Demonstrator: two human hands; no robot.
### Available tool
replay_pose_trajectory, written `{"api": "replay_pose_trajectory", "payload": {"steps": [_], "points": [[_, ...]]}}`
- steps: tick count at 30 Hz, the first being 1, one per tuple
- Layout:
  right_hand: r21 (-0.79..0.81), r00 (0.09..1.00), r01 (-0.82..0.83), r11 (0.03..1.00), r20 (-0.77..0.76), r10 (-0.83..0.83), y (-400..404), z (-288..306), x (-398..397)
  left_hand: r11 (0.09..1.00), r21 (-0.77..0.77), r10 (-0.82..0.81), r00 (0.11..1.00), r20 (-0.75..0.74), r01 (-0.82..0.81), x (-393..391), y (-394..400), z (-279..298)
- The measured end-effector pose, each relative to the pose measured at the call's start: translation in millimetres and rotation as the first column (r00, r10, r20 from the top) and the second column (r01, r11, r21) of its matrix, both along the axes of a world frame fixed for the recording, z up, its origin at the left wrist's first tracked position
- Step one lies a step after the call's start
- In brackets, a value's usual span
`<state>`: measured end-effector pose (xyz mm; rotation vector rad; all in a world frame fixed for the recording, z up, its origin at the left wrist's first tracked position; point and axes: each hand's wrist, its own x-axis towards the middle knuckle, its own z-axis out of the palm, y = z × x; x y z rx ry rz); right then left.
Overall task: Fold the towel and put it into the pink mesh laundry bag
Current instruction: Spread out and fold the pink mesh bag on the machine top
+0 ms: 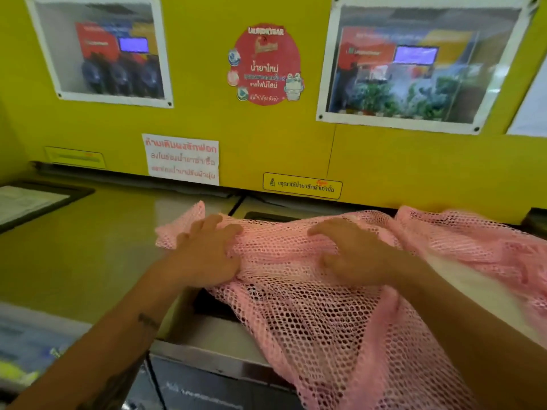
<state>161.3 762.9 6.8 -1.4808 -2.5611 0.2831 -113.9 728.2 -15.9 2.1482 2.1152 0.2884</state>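
Towel [461,279]: only a pale patch shows through the pink mesh laundry bag [310,315] by your right forearm, so it appears to be inside already, though you can't tell how neatly it is folded. The bag lies spread across the machine top [88,247], draped over its near edge and reaching back almost to the yellow wall [266,137]. Your left hand [207,255] presses on the bag's left end with its fingers curled into the mesh, bunching it. Your right hand [352,255] lies palm down on the mesh, fingers spread, gripping nothing as far as you can see. Judging by this, the main work looks finished; what seems left is flattening or closing the bag
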Motion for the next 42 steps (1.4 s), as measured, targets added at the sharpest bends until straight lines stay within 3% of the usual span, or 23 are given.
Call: {"api": "replay_pose_trajectory", "payload": {"steps": [3,7,10,12,14,17,20,22,24,25,27,28,30,31,35,37,40,42], "points": [[-0.013,0.984,-0.136,0.991,-0.117,0.133,3.6,-4.6,-48.0,0.994,0.107,-0.025,0.976,0.215,0.002,1.1,-6.0,0.9],[0.138,0.967,-0.042,0.989,-0.244,0.075,27.7,-4.4,-96.3,0.927,0.366,-0.096,0.894,0.439,-0.081,-2.0,-21.5,-1.8],[0.033,0.987,-0.030,0.999,-0.158,0.035,42.9,3.1,-116.7,0.841,0.499,-0.145,0.804,0.577,-0.207,-14.5,-40.0,-3.6],[-0.006,0.994,-0.089,0.996,-0.064,0.089,48.7,8.8,-125.3,0.846,0.458,-0.086,0.777,0.624,-0.274,-32.0,-54.8,-6.3],[0.011,0.993,-0.096,0.995,-0.064,0.097,55.7,15.0,-132.8,0.872,0.368,0.061,0.818,0.573,-0.323,-50.4,-66.4,-10.9],[0.040,0.994,-0.095,0.995,-0.042,0.097,59.8,16.8,-147.3,0.824,0.364,0.234,0.846,0.479,-0.435,-65.8,-69.4,-12.7],[-0.088,0.992,-0.116,0.989,0.038,0.120,54.2,8.1,-162.5,0.756,0.454,0.250,0.848,0.467,-0.473,-69.2,-59.9,-8.4],[-0.114,0.991,-0.130,0.985,0.012,0.132,49.2,3.0,-167.7,0.755,0.465,0.228,0.851,0.474,-0.462,-67.7,-51.1,-5.2],[0.025,0.993,-0.073,0.997,-0.086,0.075,38.9,5.3,-170.7,0.804,0.421,0.165,0.839,0.519,-0.419,-66.2,-44.0,-1.3],[0.167,0.992,-0.034,0.985,-0.117,0.054,30.8,7.0,-170.7,0.841,0.379,0.131,0.824,0.551,-0.387,-66.5,-40.5,-0.8],[0.378,0.988,-0.091,0.921,-0.084,0.132,11.1,13.2,-168.8,0.915,0.248,0.144,0.831,0.538,-0.318,-70.2,-31.4,-5.7],[0.345,0.972,-0.201,0.917,-0.049,0.232,2.1,16.8,-166.5,0.943,0.172,0.171,0.859,0.483,-0.284,-71.8,-27.8,-10.7],[0.058,0.905,-0.414,0.908,-0.079,0.418,-12.3,23.1,-161.9,0.965,0.100,0.192,0.913,0.361,-0.242,-71.3,-22.2,-24.0],[-0.051,0.895,-0.439,0.897,-0.119,0.431,-12.9,23.7,-159.0,0.964,0.102,0.202,0.924,0.325,-0.247,-69.4,-20.7,-28.3],[0.110,0.955,-0.225,0.968,-0.170,0.241,12.2,19.6,-160.4,0.932,0.200,0.235,0.924,0.301,-0.302,-66.1,-18.1,-31.8],[0.077,0.974,-0.162,0.984,-0.145,0.172,23.5,14.6,-166.1,0.928,0.234,0.212,0.928,0.305,-0.289,-67.3,-18.6,-33.5],[-0.085,0.967,-0.224,0.971,-0.141,0.211,29.2,6.6,-176.1,0.918,0.269,0.186,0.915,0.359,-0.292,-67.9,-22.1,-33.9],[-0.054,0.961,-0.254,0.966,-0.130,0.245,31.0,6.0,-180.9,0.911,0.280,0.191,0.911,0.365,-0.303,-68.9,-21.5,-35.2]]}}
